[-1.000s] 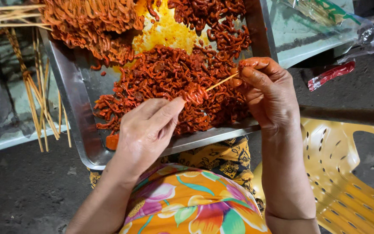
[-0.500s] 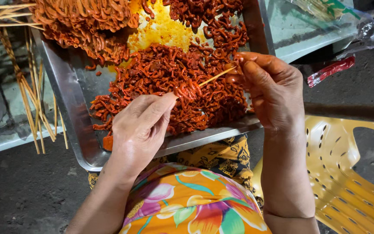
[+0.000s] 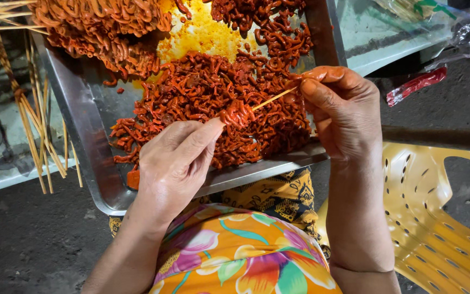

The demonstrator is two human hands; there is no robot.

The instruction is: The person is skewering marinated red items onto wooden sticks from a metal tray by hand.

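**One tray, one skewer, two hands working**

One steel tray (image 3: 85,136) is lying across the lap, carrying heaps of red marinated strips (image 3: 191,92). Right hand (image 3: 344,114) is pinching one bamboo skewer (image 3: 273,99). Left hand (image 3: 178,160) is pressing a strip onto its tip over the tray. Loose bare sticks (image 3: 31,128), too many to count, are lying left of the tray.

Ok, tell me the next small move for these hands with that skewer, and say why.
Probably the left hand should push the folded red strip further along the skewer. The strip sits bunched at the tip, while the right hand pinches the far end, leaving bare stick between. More strips wait in the metal tray.
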